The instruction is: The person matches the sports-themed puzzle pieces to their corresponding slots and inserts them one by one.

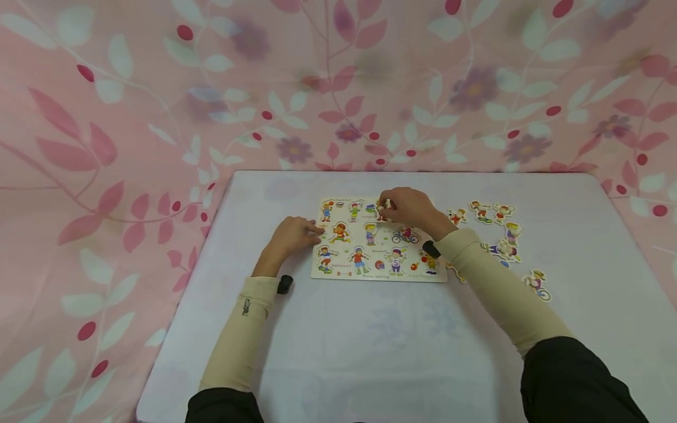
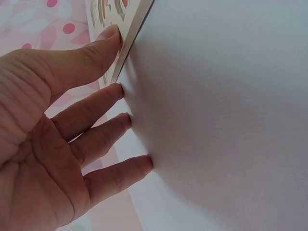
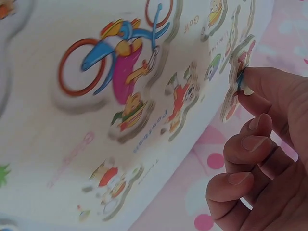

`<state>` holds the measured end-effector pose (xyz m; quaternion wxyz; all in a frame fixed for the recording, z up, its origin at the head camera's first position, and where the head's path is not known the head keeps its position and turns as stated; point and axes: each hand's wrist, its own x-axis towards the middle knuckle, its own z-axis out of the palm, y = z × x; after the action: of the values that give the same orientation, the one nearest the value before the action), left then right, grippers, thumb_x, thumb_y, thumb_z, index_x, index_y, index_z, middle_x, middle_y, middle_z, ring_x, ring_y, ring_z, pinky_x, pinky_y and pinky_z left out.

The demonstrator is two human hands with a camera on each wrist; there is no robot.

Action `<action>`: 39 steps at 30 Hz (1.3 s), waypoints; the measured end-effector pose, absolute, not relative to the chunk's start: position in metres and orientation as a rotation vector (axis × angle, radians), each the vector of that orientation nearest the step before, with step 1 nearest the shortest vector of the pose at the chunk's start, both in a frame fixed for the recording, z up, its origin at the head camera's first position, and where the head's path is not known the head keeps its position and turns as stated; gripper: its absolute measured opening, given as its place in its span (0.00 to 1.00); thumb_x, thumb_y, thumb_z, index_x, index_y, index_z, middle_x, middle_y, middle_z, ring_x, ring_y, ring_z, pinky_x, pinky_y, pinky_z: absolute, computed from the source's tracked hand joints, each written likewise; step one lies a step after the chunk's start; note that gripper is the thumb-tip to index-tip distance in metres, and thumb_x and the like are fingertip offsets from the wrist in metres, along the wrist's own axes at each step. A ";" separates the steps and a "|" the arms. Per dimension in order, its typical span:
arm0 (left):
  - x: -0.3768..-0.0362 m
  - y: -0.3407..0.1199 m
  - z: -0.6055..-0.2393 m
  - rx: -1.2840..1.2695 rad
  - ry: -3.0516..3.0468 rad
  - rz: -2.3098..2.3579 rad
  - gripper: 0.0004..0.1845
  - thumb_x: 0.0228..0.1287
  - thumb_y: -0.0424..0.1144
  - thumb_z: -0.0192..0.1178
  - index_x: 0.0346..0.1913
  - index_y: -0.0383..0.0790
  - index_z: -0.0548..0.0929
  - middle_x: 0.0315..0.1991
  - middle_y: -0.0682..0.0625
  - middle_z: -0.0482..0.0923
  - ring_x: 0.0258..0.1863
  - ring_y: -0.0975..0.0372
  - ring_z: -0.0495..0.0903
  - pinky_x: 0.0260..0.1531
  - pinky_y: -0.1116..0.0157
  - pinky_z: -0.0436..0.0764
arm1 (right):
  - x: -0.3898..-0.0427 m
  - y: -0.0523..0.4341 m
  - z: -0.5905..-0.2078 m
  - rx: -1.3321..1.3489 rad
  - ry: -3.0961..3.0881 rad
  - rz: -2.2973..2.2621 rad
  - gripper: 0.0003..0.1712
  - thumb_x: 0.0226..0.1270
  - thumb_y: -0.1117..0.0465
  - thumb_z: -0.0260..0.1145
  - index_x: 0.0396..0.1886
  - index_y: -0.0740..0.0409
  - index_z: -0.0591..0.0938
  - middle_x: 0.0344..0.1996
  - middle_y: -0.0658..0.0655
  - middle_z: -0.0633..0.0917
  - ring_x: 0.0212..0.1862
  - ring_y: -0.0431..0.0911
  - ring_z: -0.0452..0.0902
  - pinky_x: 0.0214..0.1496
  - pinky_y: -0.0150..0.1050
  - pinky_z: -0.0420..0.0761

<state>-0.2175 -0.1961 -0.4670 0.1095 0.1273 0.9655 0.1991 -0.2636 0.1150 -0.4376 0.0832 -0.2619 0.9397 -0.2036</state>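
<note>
A wooden puzzle board [image 1: 378, 275] printed with cartoon sport figures lies in the middle of the white table [image 1: 402, 352]. My left hand [image 1: 294, 232] rests at the board's left edge with straight fingers [image 2: 108, 98] spread on the table and the thumb against the board's side [image 2: 131, 38]. Over the board's far edge my right hand [image 1: 406, 207] pinches a small figure piece [image 3: 237, 86] between thumb and forefinger, with the other fingers curled. The piece stands at the board's top row [image 3: 211, 29].
Several loose figure pieces [image 1: 502, 235] lie scattered on the table to the right of the board. A pink floral cloth [image 1: 158, 106] covers the wall behind and the left side. Bare table surface lies in front of the board.
</note>
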 end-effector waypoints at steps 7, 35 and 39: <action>-0.217 -0.197 -0.465 0.368 2.829 0.602 0.15 0.59 0.42 0.71 0.50 0.48 0.88 0.59 0.47 0.79 0.63 0.49 0.74 0.64 0.51 0.68 | -0.272 0.090 -0.441 -0.808 2.804 -0.591 0.12 0.68 0.53 0.66 0.47 0.51 0.84 0.30 0.50 0.81 0.31 0.46 0.72 0.29 0.40 0.71; -0.215 -0.194 -0.465 0.404 2.826 0.692 0.15 0.57 0.38 0.72 0.49 0.46 0.89 0.57 0.44 0.79 0.63 0.47 0.73 0.66 0.49 0.66 | -0.288 -0.003 -0.463 -0.778 2.785 -0.553 0.12 0.71 0.53 0.62 0.48 0.51 0.82 0.46 0.51 0.84 0.41 0.47 0.76 0.41 0.44 0.78; -0.214 -0.195 -0.464 0.397 2.829 0.685 0.15 0.57 0.38 0.72 0.49 0.45 0.89 0.57 0.44 0.80 0.63 0.48 0.74 0.66 0.49 0.67 | -0.291 -0.009 -0.464 -0.744 2.772 -0.531 0.13 0.71 0.52 0.62 0.50 0.51 0.81 0.48 0.51 0.84 0.42 0.46 0.75 0.41 0.43 0.77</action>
<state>-0.2145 -0.1946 -0.4641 0.1018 0.1346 0.9580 0.2319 -0.2909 -0.0091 -0.4645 0.1113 -0.2534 0.9438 -0.1808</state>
